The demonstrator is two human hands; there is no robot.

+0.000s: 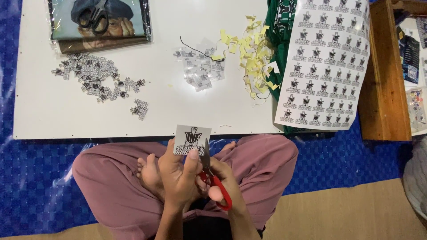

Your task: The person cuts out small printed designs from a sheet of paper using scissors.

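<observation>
The left hand pinches one sticker in closed fingers, the right hand grips red scissors beside it; cut stickers piled beyond, a sticker sheet remains uncut.

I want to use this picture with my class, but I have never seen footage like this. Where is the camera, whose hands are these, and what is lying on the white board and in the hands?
The camera sits on a person's head and looks down, so you see their own crossed legs and both hands. The left hand holds up a small printed sticker. The right hand grips red-handled scissors, blade beside the sticker's edge. In front lies a white board. On it are a pile of cut-out stickers, some clear plastic pieces, yellow paper scraps, and an uncut sheet of stickers over green cloth. At the top, black scissors rest on a wrapped picture.
</observation>
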